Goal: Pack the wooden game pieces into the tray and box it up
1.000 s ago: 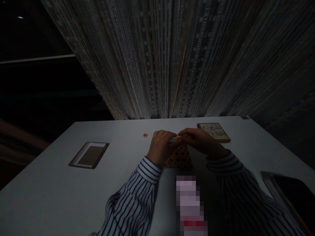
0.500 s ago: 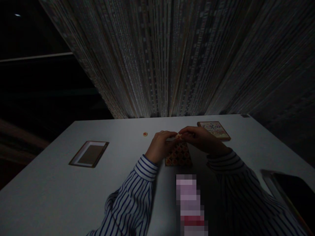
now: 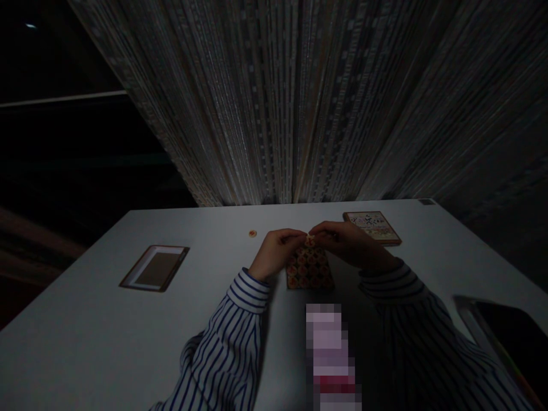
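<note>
In dim light, a shallow box of round xiangqi pieces lies in front of me, the pieces set in rows with red marks on their tops. Over its far edge, my left hand and my right hand meet fingertip to fingertip. Both are closed in a pinch on a small pale xiangqi piece between them; whether it is one piece or a small stack I cannot make out. A single loose xiangqi piece lies on the table to the left of my left hand.
The white table reaches to a string curtain. On the left rests an open box part; at the back right, a printed lid. A dark flat object sits at the right edge.
My left hand has shifted slightly left, and its fingers have drawn together. More of the pieces in the box and at the fingertips now shows. My right hand has barely moved.
</note>
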`<state>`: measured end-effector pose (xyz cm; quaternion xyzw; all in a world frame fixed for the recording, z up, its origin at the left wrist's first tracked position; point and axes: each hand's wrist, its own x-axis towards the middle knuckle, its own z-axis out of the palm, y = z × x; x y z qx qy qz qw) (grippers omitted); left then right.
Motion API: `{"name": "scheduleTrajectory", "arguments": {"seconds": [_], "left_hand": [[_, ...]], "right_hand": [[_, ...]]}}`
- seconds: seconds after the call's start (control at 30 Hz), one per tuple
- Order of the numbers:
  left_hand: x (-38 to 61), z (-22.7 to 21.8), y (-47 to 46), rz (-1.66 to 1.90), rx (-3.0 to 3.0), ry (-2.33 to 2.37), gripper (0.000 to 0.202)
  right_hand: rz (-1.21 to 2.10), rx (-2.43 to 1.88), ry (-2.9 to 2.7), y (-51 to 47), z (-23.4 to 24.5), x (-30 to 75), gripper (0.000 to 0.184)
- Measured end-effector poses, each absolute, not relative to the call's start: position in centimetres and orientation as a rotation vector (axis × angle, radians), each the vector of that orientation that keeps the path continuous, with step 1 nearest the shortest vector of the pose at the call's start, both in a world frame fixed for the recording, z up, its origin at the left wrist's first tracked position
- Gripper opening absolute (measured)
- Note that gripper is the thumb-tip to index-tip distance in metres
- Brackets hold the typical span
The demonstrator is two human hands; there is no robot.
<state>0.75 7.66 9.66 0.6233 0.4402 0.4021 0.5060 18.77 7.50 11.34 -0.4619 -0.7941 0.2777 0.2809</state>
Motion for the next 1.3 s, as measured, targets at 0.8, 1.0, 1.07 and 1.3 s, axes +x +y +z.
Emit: {"name": "scheduleTrajectory", "arguments": {"seconds": [0.8, 1.0, 1.07, 1.3], "left_hand": [[0.6, 9.1, 8.0, 1.042, 1.478, 1.108, 0.018], [0.7, 8.8, 8.2, 1.002, 1.519, 1.114, 0.019], [0.6, 8.7, 8.2, 0.993, 1.577, 1.136, 0.019], [-0.5, 7.9, 8.8, 0.919, 1.926, 1.456, 0.021]], "right_hand": [[0.434, -1.162, -2.31, 7.3, 11.3, 17.9, 0.024], [0.363, -1.136, -2.368, 7.6, 10.8, 17.9, 0.024], [0.34, -1.152, -2.387, 7.8, 10.6, 18.0, 0.025], [0.238, -1.343, -2.446, 8.5, 9.6, 18.4, 0.03]]}}
